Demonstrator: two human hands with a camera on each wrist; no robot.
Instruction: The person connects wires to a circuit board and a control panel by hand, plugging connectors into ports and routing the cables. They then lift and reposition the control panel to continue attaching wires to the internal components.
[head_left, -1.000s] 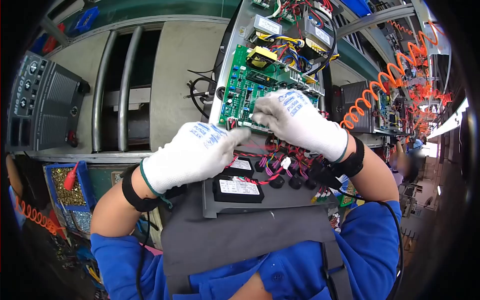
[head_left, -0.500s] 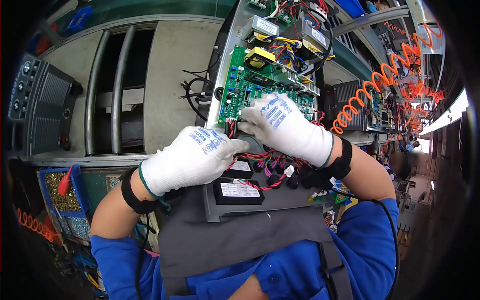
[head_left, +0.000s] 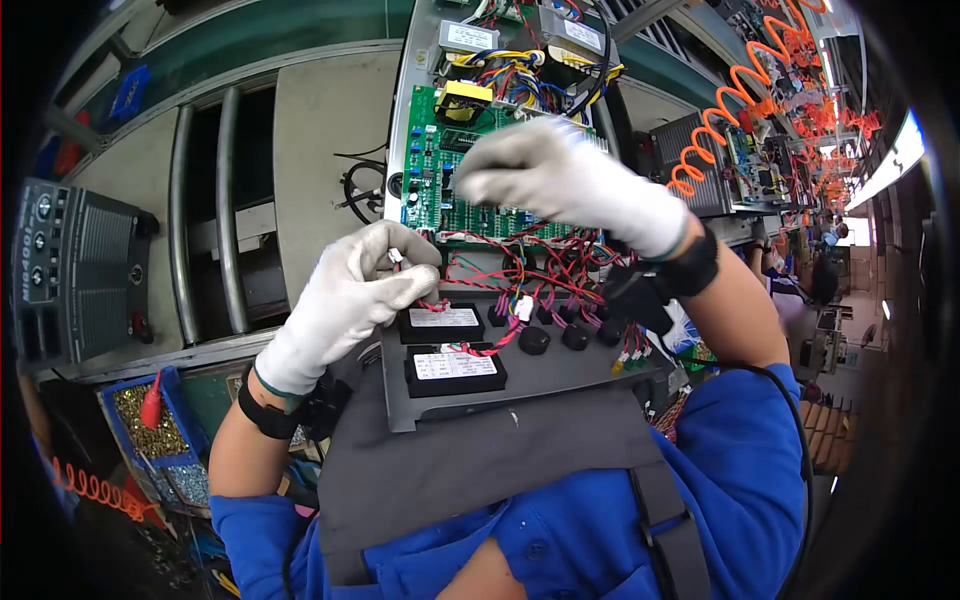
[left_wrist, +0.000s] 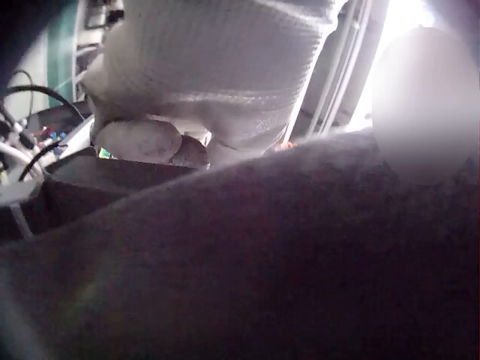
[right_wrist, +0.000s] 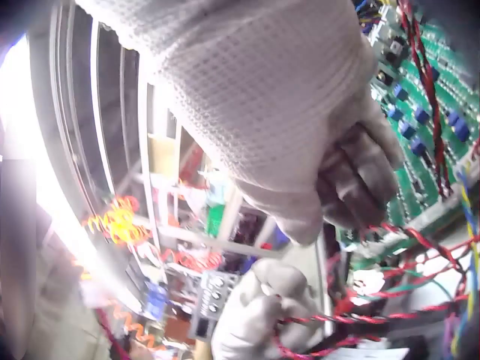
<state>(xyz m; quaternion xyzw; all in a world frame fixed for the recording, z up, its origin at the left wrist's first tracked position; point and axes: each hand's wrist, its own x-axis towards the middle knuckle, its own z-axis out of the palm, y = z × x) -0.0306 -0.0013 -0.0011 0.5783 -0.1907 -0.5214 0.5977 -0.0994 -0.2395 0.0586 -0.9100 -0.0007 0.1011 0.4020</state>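
Note:
In the head view the left hand (head_left: 345,300) pinches a small white connector (head_left: 396,256) on red-black twisted wire, above a black labelled module (head_left: 441,322). That hand also appears in the left wrist view (left_wrist: 217,67). The right hand (head_left: 575,180) hovers over the green circuit board (head_left: 423,165), fingers loosely curved and apparently holding nothing. From the right wrist view, the right hand (right_wrist: 262,97) has bent fingers near the board (right_wrist: 420,169), while the left hand (right_wrist: 259,311) holds red twisted wire (right_wrist: 367,319) below it.
A grey panel (head_left: 398,405) carries another black labelled module (head_left: 457,370) and black round parts. Transformers and coloured wires (head_left: 520,75) lie at the board's far side. Metal rollers (head_left: 228,210), a grey machine (head_left: 85,270) and screw bins (head_left: 150,415) are at the left.
Both hands have parted from the board's near edge. The left hand has turned and shows a white connector in its fingers; the right hand has lifted. The head view has shifted.

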